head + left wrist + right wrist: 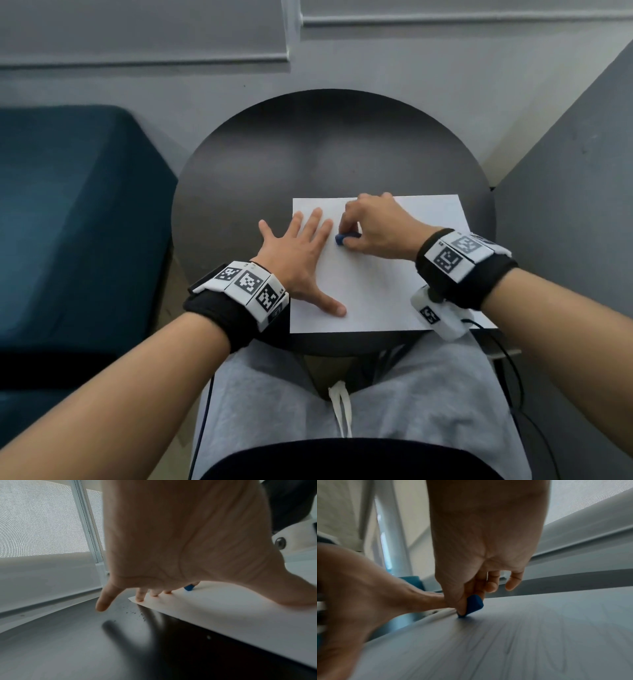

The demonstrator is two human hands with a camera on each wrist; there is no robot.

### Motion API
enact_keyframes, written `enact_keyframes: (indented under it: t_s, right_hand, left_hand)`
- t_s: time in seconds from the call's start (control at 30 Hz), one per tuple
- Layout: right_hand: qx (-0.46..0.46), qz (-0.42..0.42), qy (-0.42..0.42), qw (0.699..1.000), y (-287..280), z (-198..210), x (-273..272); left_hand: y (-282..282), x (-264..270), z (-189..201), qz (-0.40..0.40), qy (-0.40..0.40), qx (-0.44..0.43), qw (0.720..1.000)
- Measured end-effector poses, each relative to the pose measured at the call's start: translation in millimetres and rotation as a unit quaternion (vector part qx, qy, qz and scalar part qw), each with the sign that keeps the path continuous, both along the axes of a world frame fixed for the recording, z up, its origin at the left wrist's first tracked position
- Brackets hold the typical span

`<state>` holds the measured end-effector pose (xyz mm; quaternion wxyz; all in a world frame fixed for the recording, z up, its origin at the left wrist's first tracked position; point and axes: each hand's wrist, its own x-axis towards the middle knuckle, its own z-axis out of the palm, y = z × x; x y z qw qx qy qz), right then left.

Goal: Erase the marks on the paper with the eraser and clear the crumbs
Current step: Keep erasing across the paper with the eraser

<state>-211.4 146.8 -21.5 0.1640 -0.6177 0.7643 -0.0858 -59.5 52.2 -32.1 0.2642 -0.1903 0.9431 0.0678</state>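
A white sheet of paper (383,294) lies on the round dark table (260,164). My left hand (301,253) lies flat with spread fingers on the paper's left edge, holding it down; its little finger hangs over the table. My right hand (373,229) pinches a small blue eraser (342,238) between thumb and fingers, its tip touching the paper just right of my left fingertips. The right wrist view shows the eraser (473,605) pressed on the paper (522,642), with faint pencil lines blurred by motion. Dark crumbs (135,613) lie on the table beside the paper's edge (223,615).
A teal sofa (68,222) stands left of the table. Grey walls and window blinds (144,31) are behind it, and a grey partition (565,205) rises on the right. My lap in grey trousers is under the table's near edge.
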Motion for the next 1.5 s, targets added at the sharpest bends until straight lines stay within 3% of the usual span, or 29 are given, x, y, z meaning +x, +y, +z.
enact_keyframes:
  t_s: [0.13, 0.33, 0.5, 0.7, 0.9, 1.07, 1.27, 1.4, 1.5]
  right_hand:
    - [0.058, 0.079, -0.056, 0.994, 17.9, -0.2, 13.0]
    - [0.001, 0.027, -0.025, 0.999, -1.9, -0.7, 0.7]
    - [0.078, 0.095, -0.050, 0.991, 15.7, 1.3, 17.3]
    - [0.002, 0.018, 0.016, 1.000, -17.4, 6.0, -4.6]
    - [0.096, 0.083, -0.033, 0.991, 5.5, 6.7, 4.9]
    - [0.011, 0.034, 0.009, 0.999, -8.2, 5.1, -8.2]
    - [0.109, 0.110, -0.024, 0.988, 18.6, 8.7, 7.2]
    - [0.037, 0.053, -0.007, 0.998, 6.9, 9.5, -0.7]
    - [0.058, 0.077, -0.012, 0.995, 20.7, 9.6, 5.3]
  left_hand:
    - [-0.3, 1.2, -3.7, -0.003, 0.005, -0.007, 1.000]
    - [-1.3, 1.3, -3.3, 0.000, 0.013, -0.001, 1.000]
    - [-1.1, 1.8, -5.6, -0.005, 0.017, -0.009, 1.000]
    - [-1.8, 1.0, -6.1, -0.004, 0.027, 0.001, 1.000]
    - [-1.8, 0.5, -6.8, -0.005, 0.020, -0.006, 1.000]
    - [-1.8, 0.0, -6.4, -0.008, 0.024, -0.001, 1.000]
    - [-0.8, -1.1, -5.6, -0.008, 0.017, 0.001, 1.000]
    - [-1.0, -1.8, -4.0, -0.012, 0.013, -0.003, 1.000]
    - [1.0, -1.4, -3.1, -0.014, 0.012, -0.007, 1.000]
